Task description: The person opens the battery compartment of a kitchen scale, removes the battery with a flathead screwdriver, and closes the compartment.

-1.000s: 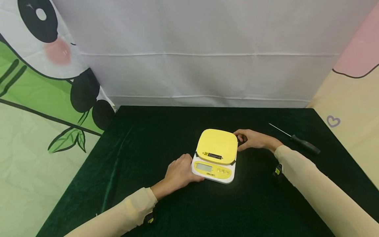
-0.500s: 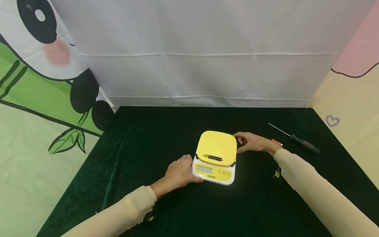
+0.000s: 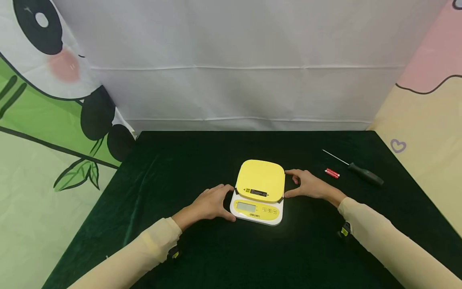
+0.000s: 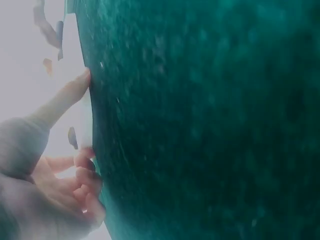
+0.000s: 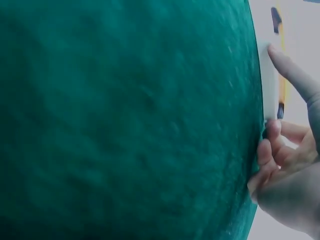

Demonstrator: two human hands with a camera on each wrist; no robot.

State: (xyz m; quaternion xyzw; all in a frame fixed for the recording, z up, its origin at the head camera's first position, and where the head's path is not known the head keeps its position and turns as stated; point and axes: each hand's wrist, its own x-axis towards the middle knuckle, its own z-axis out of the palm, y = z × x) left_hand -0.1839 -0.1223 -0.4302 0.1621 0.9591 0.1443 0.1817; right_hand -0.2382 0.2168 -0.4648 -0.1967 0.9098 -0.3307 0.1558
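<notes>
A digital kitchen scale (image 3: 261, 176) lies face up on the dark green cloth, its yellow pan at the back and its grey display (image 3: 246, 206) in front. My left hand (image 3: 209, 202) touches its left side, thumb near the front corner and index finger farther back, with a gap between them. At the opposite side my right hand (image 3: 308, 185) rests thumb and index fingertips against the edge. In the left wrist view the thumb (image 4: 65, 100) lies on the white casing (image 4: 77, 55). The right wrist view shows that thumb (image 5: 292, 72) reaching along the casing, other fingers bent below.
Right of my right hand lies a small red battery-shaped piece (image 3: 332, 173). Beside it is a screwdriver (image 3: 364, 173) with a black handle, its shaft pointing to the back left. A white cloth backdrop (image 3: 231, 96) hangs behind the table's far edge.
My left hand has loosened from the scale's front-left corner and spread along its side. My right hand has slid toward me along the right side, uncovering the red piece.
</notes>
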